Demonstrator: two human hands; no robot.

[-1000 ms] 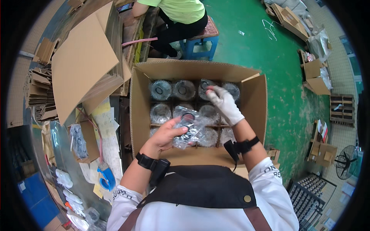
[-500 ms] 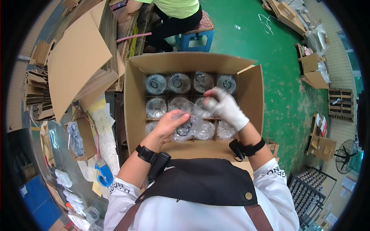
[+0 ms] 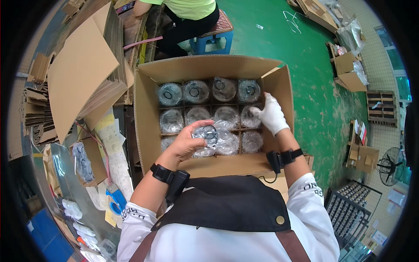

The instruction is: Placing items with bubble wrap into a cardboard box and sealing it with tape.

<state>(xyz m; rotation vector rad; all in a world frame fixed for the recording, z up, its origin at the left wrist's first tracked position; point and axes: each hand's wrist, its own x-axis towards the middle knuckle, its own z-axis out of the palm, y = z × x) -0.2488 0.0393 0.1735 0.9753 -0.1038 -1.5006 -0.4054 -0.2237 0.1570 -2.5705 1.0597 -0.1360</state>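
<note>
My left hand (image 3: 185,140) is bare and curls around a clear plastic bag (image 3: 221,127) holding black rings (image 3: 210,135), above the near part of a cardboard box (image 3: 200,167). My right hand (image 3: 273,117) wears a white glove with at least one fingertip exposed. Its thumb and fingers are apart, with the thumb over a plastic-wrapped round item (image 3: 251,118) at the right end of the middle row. Cardboard dividers separate several such items. On the far row, a black ring (image 3: 167,94) lies on each wrapped top. My left hand and the bag partly hide the near row.
Stacked cardboard sheets (image 3: 83,70) lean at the left, beside a bench with papers (image 3: 111,144) and a blue tape dispenser (image 3: 116,201). Beyond the box, a person in a green shirt (image 3: 192,8) sits on a blue stool (image 3: 214,41). A fan (image 3: 389,167) stands at far right.
My right hand has moved right, away from the bag, to the right end of the middle row. My left hand has opened wider around the bag and rings. The view has shifted slightly.
</note>
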